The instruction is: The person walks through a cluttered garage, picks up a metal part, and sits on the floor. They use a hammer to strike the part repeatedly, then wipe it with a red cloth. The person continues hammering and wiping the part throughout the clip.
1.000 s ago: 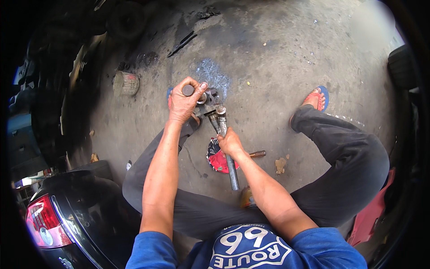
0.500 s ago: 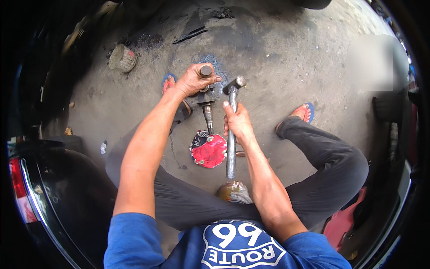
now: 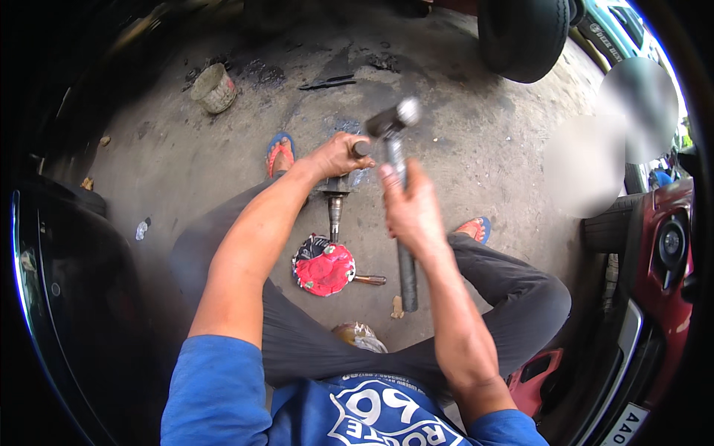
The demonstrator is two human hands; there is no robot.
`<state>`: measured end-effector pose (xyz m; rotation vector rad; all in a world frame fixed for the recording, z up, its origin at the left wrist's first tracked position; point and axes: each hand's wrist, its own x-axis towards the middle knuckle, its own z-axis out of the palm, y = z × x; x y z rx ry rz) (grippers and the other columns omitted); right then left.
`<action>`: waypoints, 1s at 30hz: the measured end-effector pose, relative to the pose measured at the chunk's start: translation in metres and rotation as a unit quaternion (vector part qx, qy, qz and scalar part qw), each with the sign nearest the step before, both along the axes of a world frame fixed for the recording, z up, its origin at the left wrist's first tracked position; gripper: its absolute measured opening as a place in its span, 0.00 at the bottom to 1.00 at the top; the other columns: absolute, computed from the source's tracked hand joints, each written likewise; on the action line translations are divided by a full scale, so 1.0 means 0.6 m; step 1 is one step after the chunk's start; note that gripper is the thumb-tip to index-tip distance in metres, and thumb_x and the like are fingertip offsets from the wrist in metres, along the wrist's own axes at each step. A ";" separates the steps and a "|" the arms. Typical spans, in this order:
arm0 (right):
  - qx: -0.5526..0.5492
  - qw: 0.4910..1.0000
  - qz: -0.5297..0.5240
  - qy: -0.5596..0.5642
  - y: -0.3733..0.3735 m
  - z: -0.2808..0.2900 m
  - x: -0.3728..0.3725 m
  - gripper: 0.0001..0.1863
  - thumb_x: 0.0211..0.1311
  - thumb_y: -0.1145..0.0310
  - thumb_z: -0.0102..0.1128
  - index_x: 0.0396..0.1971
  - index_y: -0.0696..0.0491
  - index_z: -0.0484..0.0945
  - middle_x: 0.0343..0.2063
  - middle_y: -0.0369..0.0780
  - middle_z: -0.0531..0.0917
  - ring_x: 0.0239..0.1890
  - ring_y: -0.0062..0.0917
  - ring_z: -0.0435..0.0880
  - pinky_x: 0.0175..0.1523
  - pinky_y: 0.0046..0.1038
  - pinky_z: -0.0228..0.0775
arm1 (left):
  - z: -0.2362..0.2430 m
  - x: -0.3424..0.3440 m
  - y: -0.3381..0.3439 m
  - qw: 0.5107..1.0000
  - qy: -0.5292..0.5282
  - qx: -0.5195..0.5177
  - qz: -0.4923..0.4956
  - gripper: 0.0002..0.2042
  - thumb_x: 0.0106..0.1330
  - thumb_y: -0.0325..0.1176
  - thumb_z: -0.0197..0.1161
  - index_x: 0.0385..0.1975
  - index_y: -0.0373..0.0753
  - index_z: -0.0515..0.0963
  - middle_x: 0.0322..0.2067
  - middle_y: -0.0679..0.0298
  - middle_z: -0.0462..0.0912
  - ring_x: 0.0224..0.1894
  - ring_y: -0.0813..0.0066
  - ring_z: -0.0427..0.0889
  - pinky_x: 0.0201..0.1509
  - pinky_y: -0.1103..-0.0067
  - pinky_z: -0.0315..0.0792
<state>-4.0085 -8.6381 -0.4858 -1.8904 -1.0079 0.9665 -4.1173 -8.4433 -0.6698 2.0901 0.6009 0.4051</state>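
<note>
The left hand (image 3: 336,157) is closed around a metal bar (image 3: 361,149), its round end poking from the fist, above a metal part (image 3: 335,207). The right hand (image 3: 414,212) wraps a hammer (image 3: 395,149), its head beyond the fingers.

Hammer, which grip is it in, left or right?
The right grip, closed around the handle of the hammer. The left grip is around a round-ended metal bar instead.
</note>
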 end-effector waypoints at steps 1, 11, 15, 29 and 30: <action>0.060 0.998 -0.030 0.002 0.001 0.047 0.005 0.21 0.78 0.50 0.57 0.47 0.56 0.71 0.18 0.31 0.72 0.13 0.12 0.70 0.15 0.21 0.64 | -0.003 0.001 0.002 1.000 0.007 0.007 0.003 0.18 0.60 0.42 0.78 0.29 0.36 0.75 0.22 0.56 0.80 0.27 0.66 0.76 0.36 0.65 0.72; -0.015 0.979 -0.007 -0.204 0.013 -0.098 0.035 0.18 0.68 0.61 0.65 0.43 0.63 0.76 0.34 0.65 0.83 0.45 0.65 0.83 0.46 0.51 0.77 | 0.009 0.003 0.008 0.996 0.015 -0.083 0.008 0.15 0.60 0.36 0.80 0.27 0.38 0.78 0.22 0.76 0.76 0.29 0.85 0.71 0.33 0.76 0.71; 0.008 0.990 -0.086 -0.108 -0.013 -0.153 0.089 0.20 0.68 0.56 0.66 0.39 0.61 0.75 0.28 0.59 0.84 0.36 0.56 0.86 0.42 0.48 0.75 | 0.020 0.009 0.002 0.998 0.036 -0.059 -0.010 0.15 0.61 0.38 0.80 0.27 0.38 0.79 0.23 0.73 0.79 0.29 0.84 0.74 0.34 0.76 0.72; -0.017 1.000 -0.010 -0.013 -0.009 -0.143 0.032 0.23 0.70 0.53 0.66 0.44 0.61 0.76 0.32 0.56 0.85 0.39 0.49 0.87 0.46 0.46 0.76 | -0.008 0.012 -0.040 0.982 -0.066 -0.124 0.126 0.13 0.67 0.37 0.75 0.29 0.41 0.77 0.25 0.77 0.76 0.31 0.86 0.72 0.37 0.80 0.71; -0.028 1.000 -0.006 -0.006 -0.008 -0.084 0.038 0.24 0.70 0.53 0.66 0.45 0.61 0.76 0.32 0.56 0.85 0.39 0.47 0.87 0.47 0.46 0.76 | -0.009 0.014 -0.033 0.981 -0.014 -0.138 0.137 0.11 0.67 0.36 0.75 0.32 0.41 0.78 0.26 0.77 0.77 0.31 0.86 0.72 0.38 0.79 0.72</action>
